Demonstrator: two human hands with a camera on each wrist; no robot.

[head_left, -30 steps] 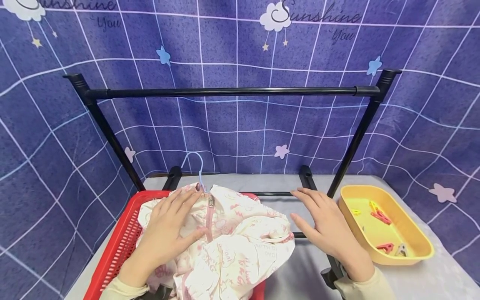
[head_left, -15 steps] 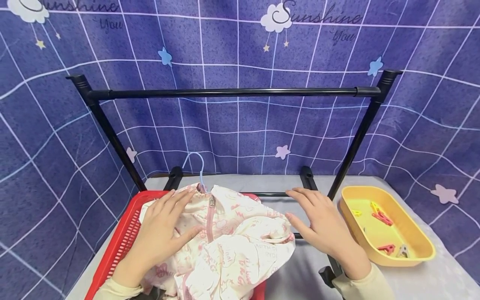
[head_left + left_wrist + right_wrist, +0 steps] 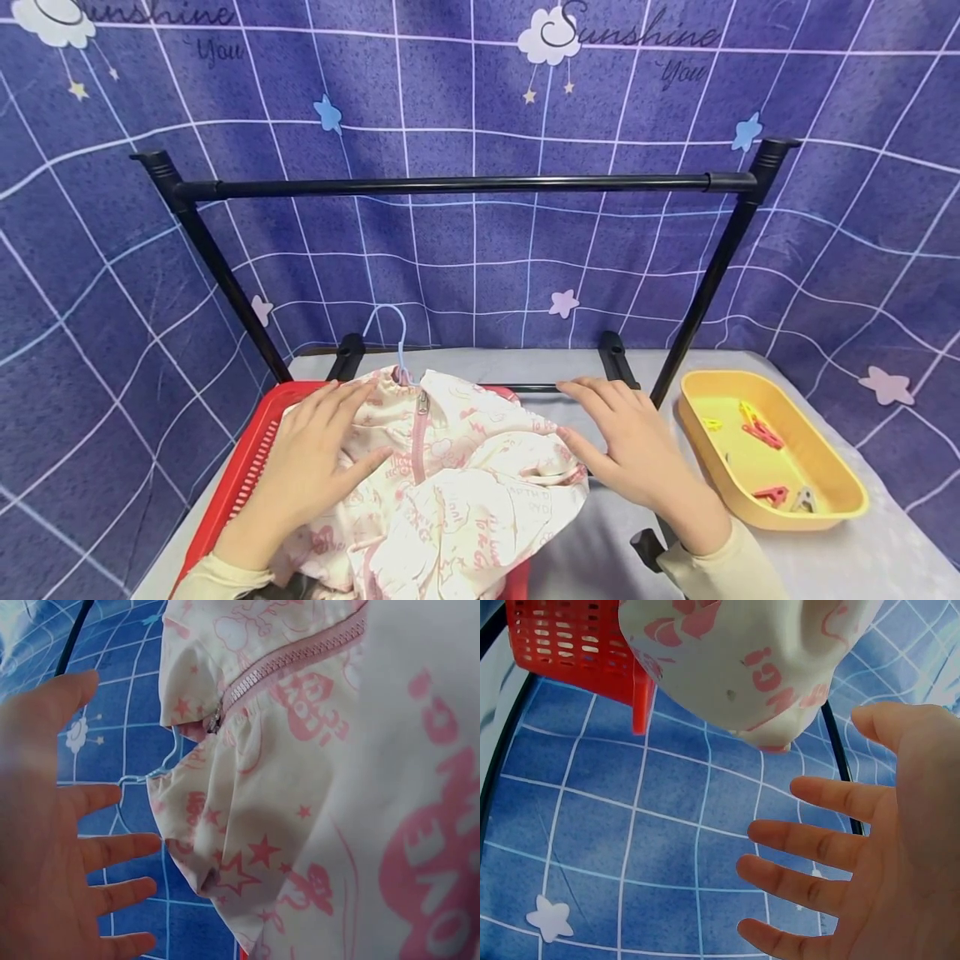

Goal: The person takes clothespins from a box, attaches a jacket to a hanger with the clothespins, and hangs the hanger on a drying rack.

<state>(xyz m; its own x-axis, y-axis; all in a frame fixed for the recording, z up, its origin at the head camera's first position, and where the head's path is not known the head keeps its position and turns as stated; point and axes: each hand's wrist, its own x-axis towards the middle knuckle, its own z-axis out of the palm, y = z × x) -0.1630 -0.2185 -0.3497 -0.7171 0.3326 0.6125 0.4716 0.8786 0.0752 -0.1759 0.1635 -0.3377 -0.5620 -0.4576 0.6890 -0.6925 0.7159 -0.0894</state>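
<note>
The left hand (image 3: 311, 467) and right hand (image 3: 630, 446) have straight, spread fingers, one at each side of the jacket (image 3: 465, 500). The jacket lies heaped over the basket (image 3: 234, 475) towards the table (image 3: 847, 567)'s left edge; a large heart on it seems to read "LOVE", though its first letter is hard to make out. Clips (image 3: 763, 435) lie in the tub (image 3: 813, 454) by the right edge. The hanger (image 3: 401, 354)'s hook rises from the collar. Beyond stand the rack (image 3: 472, 185) and the curtain (image 3: 480, 100), printed "Sunshine" and "You".
</note>
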